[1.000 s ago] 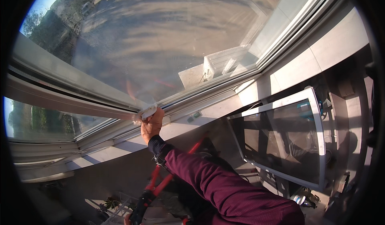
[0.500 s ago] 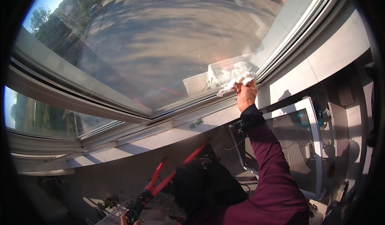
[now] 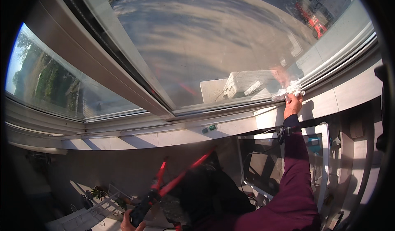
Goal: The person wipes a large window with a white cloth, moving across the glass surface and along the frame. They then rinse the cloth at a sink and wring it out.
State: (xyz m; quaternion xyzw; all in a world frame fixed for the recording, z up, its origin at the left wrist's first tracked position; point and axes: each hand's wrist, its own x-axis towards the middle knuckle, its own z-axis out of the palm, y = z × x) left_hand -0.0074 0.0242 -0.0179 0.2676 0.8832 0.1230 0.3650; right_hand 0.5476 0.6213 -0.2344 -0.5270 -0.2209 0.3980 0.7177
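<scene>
At the lower right corner of the window pane [image 3: 214, 41], my right hand [image 3: 293, 106] is closed on a crumpled white wiping cloth [image 3: 289, 92], cloth or paper I cannot tell. The cloth lies against the glass beside the white frame, and a faint reflection of the hand shows above it. Low in the view, my left hand [image 3: 132, 222] wraps its fingers round a black grip [image 3: 144, 209]. From this grip two red bars [image 3: 181, 177] fork away toward the sill; what the whole thing is I cannot make out.
Beneath the window runs a pale sill [image 3: 181, 135] with two small green pieces [image 3: 209, 128]. A white-framed screen panel [image 3: 324, 148] leans below the sill at right. At lower left stand a white rack [image 3: 94, 212] and a plant [image 3: 98, 192]. Outside, a red vehicle [image 3: 316, 26] is visible.
My right hand and the white cloth have shifted right, along the bottom of the pane into its corner. The whole view has turned to the right. My left hand keeps its hold.
</scene>
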